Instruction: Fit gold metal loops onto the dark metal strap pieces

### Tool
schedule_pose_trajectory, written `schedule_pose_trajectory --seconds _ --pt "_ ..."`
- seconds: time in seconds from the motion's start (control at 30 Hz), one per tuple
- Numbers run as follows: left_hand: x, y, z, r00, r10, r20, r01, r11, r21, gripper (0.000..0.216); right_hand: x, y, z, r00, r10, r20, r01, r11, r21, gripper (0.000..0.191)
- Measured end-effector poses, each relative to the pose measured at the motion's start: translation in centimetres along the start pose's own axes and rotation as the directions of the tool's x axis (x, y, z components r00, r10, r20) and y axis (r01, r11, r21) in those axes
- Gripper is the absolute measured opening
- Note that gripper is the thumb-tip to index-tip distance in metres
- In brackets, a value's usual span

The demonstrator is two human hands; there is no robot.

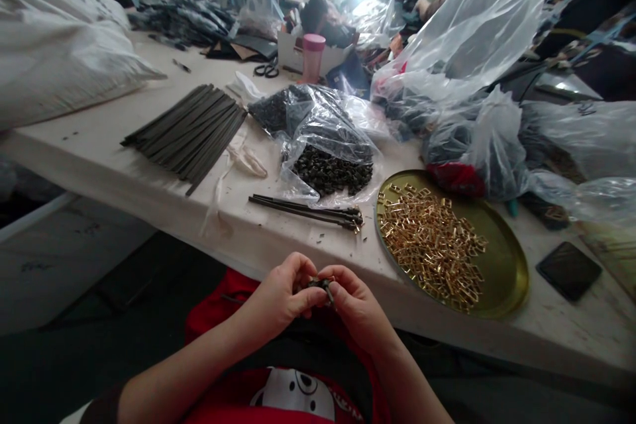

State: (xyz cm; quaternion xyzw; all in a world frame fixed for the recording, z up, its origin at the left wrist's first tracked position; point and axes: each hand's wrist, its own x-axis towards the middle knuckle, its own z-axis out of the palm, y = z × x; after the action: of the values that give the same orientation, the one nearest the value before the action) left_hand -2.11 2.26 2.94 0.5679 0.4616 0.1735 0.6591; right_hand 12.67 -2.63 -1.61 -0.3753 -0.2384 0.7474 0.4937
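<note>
Hands: two, both the person's own, held together low and centre, in front of the near edge of the tabletop (89, 132) and over the lap.

Counts:
- small dark part (320, 283): one, between the two hands.
- round gold tray (501, 245): one, on the tabletop right of the hands, its rim close to the near edge.
- gold metal loops (432, 238): one heap in the tray, too many to count.
- clear bag of dark pieces (328, 165): one, open, behind the hands.
- dark strips (189, 132): one fanned stack at left, too many to count.
- thin bundle of strips (308, 210): one, lying flat between the bag and the near edge; how many strips it has cannot be told.
- flat black slab (569, 269): one, right of the tray.
- pink cup (313, 56): one, far back.

Pose: left hand (283, 298) and right hand (355, 308) come in from below with forearms angled inward and knuckles up. The fingers of both are curled narrow and pinch the dark part from either side, fingertips nearly meeting.

Room: a bare strip of tabletop runs between the thin bundle and the near edge. The right half is crowded with plastic bags.
</note>
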Motion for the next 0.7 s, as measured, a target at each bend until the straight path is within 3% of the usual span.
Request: schedule_pose_trajectory --seconds 0.27,0.43,0.57,0.7 --pt "-0.7 0.4 -0.1 0.992 0.122 -0.037 -0.105 0.945 0.308 0.015 0.1 0.0 0.8 0.990 -0.039 -0.134 0.029 0.997 -0.077 0.018" --pt "-1.3 0.5 -0.7 0.995 0.092 0.035 -0.098 0.949 0.299 0.015 0.1 0.2 1.0 0.925 -0.231 -0.302 0.131 0.939 -0.318 0.020" --pt "-1.4 0.4 -0.7 0.996 -0.024 0.081 0.006 0.977 0.213 0.015 -0.4 0.9 1.3 0.921 -0.260 -0.289 0.125 0.901 -0.415 0.021" --pt "-1.7 0.3 -0.7 0.995 -0.015 0.101 -0.009 0.974 0.227 0.011 -0.9 1.2 1.4 0.964 -0.174 -0.202 0.080 0.912 -0.403 0.025"
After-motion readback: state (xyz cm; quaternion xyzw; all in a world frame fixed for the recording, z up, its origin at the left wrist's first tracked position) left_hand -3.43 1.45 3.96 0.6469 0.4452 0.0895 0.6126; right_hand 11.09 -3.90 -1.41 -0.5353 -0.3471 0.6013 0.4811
